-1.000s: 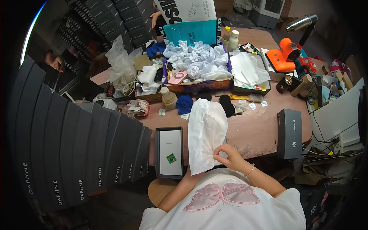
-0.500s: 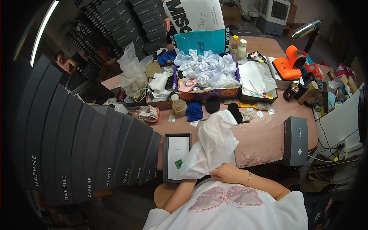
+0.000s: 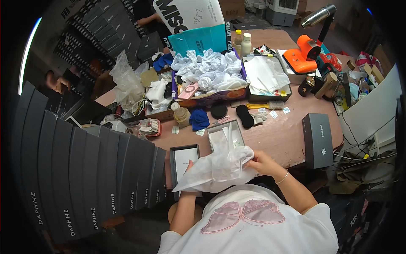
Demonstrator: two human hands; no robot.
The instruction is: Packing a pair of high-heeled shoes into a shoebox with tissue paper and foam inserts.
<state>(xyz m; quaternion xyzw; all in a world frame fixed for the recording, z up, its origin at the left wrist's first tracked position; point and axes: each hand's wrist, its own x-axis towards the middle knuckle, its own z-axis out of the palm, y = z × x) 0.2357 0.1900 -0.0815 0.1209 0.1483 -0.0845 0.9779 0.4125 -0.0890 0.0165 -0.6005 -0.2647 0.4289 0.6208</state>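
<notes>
A thin, translucent white bag (image 3: pixel 215 169) hangs between my hands, close in front of my chest. My right hand (image 3: pixel 264 163) pinches its bunched right end between thumb and fingers. At the bag's left side, my left hand (image 3: pixel 188 167) grips it with the thumb up; the other fingers are hidden behind the material. Whether anything is inside the bag, I cannot tell. Just beyond, an open dark box (image 3: pixel 172 163) holds a white sheet. A second open grey box (image 3: pixel 242 134) lined with white paper stands partly behind the bag.
Dark shoeboxes (image 3: pixel 97 169) are stacked at my left. A closed dark box (image 3: pixel 319 142) stands on the pink table (image 3: pixel 281 139) at right. Crumpled white paper fills a carton (image 3: pixel 211 96) at the back, near an orange tool (image 3: pixel 301 59). A person (image 3: pixel 57 82) is at far left.
The bag has come down from upright to lying sideways between my hands. My right hand has moved right and up, my left hand slightly left. The grey paper-lined box now shows.
</notes>
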